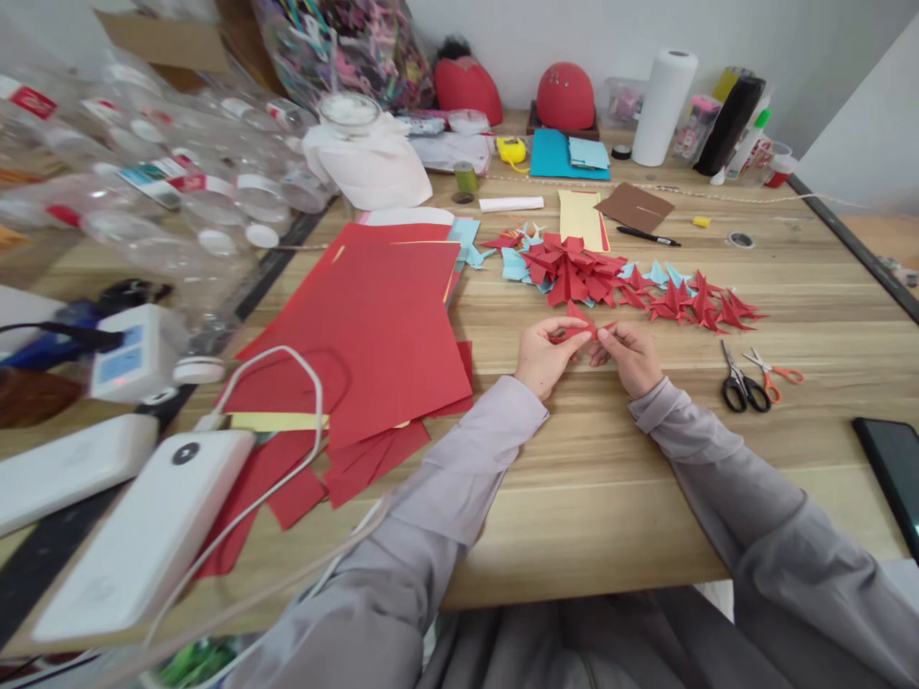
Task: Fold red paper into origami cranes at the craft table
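Observation:
Between my two hands is a small folded piece of red paper, a red origami piece (574,332), its pointed part showing above the fingers. My left hand (547,352) pinches its left side between thumb and fingers. On its right side, my right hand (626,352) grips it with thumb and forefinger. Just beyond my hands lies a heap of red origami cranes (571,268), with light blue ones (517,265) among them. More red cranes (707,304) trail off to the right. Fingers cover much of the held piece.
Large red paper sheets (373,325) and cut red pieces (298,496) lie at left, near a white power bank (144,536) with its cable. Black scissors (743,385) and orange scissors (775,371) rest at right, a phone (894,474) farther right. Plastic bottles (208,191) crowd the far left.

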